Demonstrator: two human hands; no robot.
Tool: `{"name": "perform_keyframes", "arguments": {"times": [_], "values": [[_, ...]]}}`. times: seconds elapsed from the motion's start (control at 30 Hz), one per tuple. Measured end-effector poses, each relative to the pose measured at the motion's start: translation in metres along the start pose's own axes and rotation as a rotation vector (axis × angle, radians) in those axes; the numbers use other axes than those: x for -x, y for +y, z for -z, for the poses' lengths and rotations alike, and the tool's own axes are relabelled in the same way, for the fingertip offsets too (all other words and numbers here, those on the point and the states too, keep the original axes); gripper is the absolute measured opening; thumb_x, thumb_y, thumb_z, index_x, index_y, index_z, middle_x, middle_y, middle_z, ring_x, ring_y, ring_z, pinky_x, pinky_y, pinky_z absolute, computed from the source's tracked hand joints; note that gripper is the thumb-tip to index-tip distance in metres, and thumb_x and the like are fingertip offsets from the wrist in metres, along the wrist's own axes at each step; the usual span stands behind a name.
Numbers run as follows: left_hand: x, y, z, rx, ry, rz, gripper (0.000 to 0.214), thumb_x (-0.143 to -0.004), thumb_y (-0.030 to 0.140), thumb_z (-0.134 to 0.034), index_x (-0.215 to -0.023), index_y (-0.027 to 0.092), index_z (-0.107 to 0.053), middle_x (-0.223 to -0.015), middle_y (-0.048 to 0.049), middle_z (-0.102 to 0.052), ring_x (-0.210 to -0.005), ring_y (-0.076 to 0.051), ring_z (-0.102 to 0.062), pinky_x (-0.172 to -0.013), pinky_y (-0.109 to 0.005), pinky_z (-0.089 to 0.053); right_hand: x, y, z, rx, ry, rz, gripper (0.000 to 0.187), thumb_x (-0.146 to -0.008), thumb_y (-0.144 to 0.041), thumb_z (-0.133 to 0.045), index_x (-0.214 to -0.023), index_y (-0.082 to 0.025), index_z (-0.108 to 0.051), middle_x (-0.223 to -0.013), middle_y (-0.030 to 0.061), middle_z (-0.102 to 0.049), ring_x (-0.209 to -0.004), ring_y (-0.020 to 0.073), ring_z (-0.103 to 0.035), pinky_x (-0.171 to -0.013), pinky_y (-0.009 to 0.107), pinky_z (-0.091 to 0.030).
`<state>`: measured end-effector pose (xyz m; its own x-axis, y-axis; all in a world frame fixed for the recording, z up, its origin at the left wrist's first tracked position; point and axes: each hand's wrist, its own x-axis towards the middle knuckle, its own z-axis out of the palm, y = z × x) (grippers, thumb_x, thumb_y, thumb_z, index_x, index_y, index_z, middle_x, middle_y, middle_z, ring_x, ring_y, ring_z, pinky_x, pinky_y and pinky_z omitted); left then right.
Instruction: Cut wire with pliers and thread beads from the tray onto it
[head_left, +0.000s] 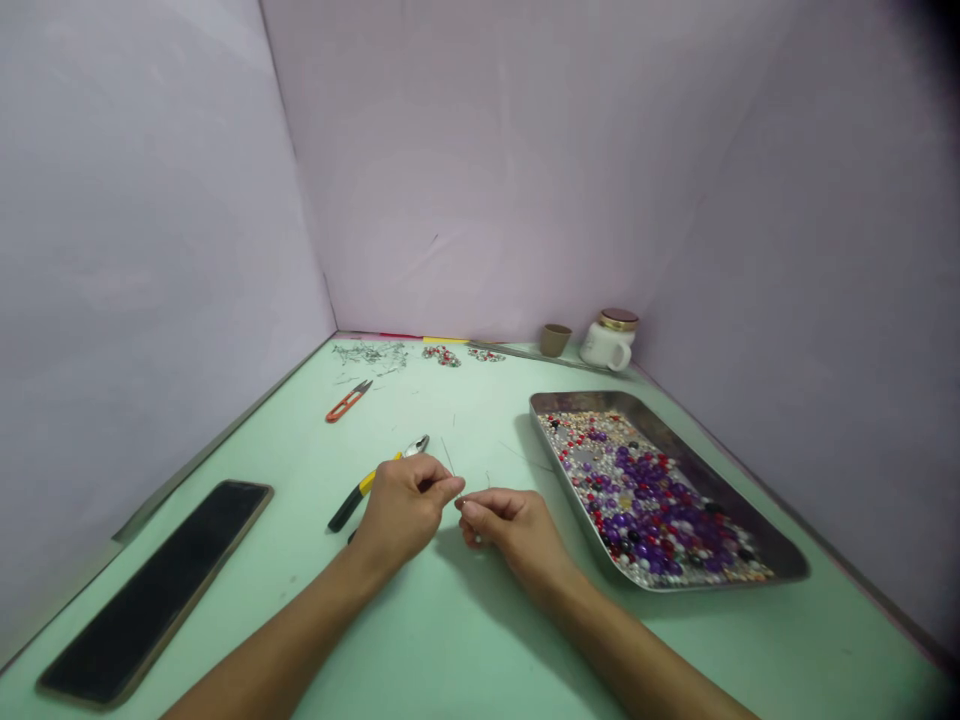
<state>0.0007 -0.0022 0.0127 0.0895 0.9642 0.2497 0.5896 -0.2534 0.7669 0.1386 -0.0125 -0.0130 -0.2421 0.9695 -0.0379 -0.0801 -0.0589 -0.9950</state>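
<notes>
My left hand [409,505] is closed in a pinch on a thin wire [448,457], whose free end sticks up past the fingertips. Close beside it, my right hand [517,525] pinches at the same wire, its fingertips almost touching the left ones. A tiny pale bead shows below the right fingers; how it is attached I cannot tell. Pliers [365,487] with yellow and black handles lie partly hidden behind my left hand. To the right stands a metal tray [577,500] of mixed purple, red, white and black beads [652,500].
A dark phone [157,590] lies at the left. Orange thread snips [346,402], a heap of wire pieces [371,355] and beaded pieces [442,355] are farther back. A small brown cup [555,341] and a lidded white mug [606,345] stand by the back wall.
</notes>
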Motion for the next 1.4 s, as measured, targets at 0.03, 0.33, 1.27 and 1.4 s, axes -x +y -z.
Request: {"name": "perform_keyframes", "arguments": {"times": [0.03,0.33,1.27,1.4], "values": [[0.000,-0.001,0.000,-0.066,0.021,-0.091,0.022,-0.070,0.025,-0.051,-0.050,0.017,-0.053,-0.049,0.0021,-0.052,-0.050,-0.010,-0.045,-0.054,-0.024,-0.035,0.000,0.002,0.001,0.038,0.003,0.007,0.023,-0.067,-0.028,-0.056,-0.051,-0.014,-0.059,-0.046,-0.0016,-0.050,-0.047,0.0082,-0.040,-0.049,0.022,-0.032],[0.002,-0.002,0.004,-0.522,0.068,-0.692,0.021,-0.069,0.015,-0.049,-0.049,0.015,-0.053,-0.053,-0.0003,-0.052,-0.064,-0.014,-0.043,-0.075,-0.039,-0.029,0.003,0.015,0.004,0.431,-0.103,0.100,0.016,-0.068,-0.019,-0.050,-0.058,-0.013,-0.062,-0.050,-0.0025,-0.048,-0.048,0.0079,-0.036,-0.046,0.021,-0.027],[0.000,-0.003,0.004,-0.786,0.042,-0.762,0.013,-0.059,0.005,-0.045,-0.060,0.016,-0.053,-0.067,-0.0038,-0.052,-0.082,-0.020,-0.046,-0.092,-0.048,-0.022,-0.003,0.019,0.000,0.206,-0.055,-0.012,0.014,-0.064,-0.020,-0.052,-0.052,-0.014,-0.052,-0.048,-0.0039,-0.044,-0.047,0.0069,-0.034,-0.045,0.021,-0.026],[0.004,-0.004,-0.002,-0.797,0.171,-0.726,0.012,-0.061,0.007,-0.045,-0.058,0.016,-0.053,-0.059,-0.0028,-0.050,-0.072,-0.018,-0.046,-0.088,-0.046,-0.027,-0.004,0.015,-0.001,0.142,0.011,-0.020,0.013,-0.064,-0.021,-0.052,-0.052,-0.015,-0.053,-0.046,-0.0039,-0.046,-0.045,0.0072,-0.036,-0.045,0.021,-0.028]]}}
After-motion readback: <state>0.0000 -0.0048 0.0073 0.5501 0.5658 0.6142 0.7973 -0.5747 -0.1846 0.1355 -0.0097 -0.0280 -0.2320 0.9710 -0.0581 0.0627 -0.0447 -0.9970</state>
